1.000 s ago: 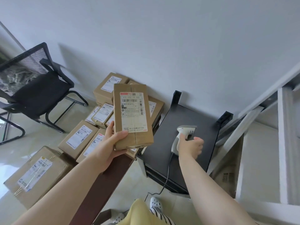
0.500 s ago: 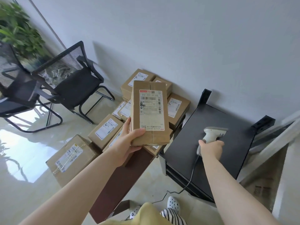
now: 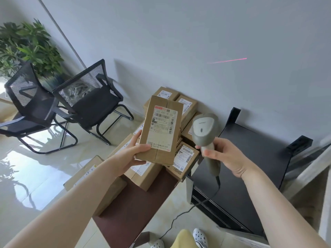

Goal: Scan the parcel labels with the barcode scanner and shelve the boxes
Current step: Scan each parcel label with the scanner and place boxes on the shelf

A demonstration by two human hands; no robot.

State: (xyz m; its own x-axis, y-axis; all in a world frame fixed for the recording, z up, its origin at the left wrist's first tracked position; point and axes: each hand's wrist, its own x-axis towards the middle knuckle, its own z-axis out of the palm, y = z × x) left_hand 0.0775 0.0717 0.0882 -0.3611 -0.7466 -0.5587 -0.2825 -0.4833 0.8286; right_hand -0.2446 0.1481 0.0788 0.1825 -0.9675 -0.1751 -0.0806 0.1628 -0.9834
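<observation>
My left hand (image 3: 131, 154) grips a flat cardboard parcel (image 3: 161, 129) by its lower left corner and holds it upright, white label facing me. To its right, my right hand (image 3: 222, 154) holds the grey barcode scanner (image 3: 206, 133) by its handle, head raised beside the parcel. A red scan line (image 3: 227, 60) falls on the wall, above and to the right of the parcel, not on the label. The scanner's cable (image 3: 193, 206) hangs down to the floor.
Several labelled boxes (image 3: 184, 158) lie piled on a brown bench (image 3: 132, 210) and on the floor against the wall. A black low table (image 3: 250, 169) stands at right, a white shelf frame (image 3: 311, 165) beyond it. Two black mesh chairs (image 3: 89, 102) and a plant (image 3: 30, 47) are at left.
My right hand has lifted the scanner off the black table and raised it beside the parcel; a red scan line now shows on the wall. The view has swung left.
</observation>
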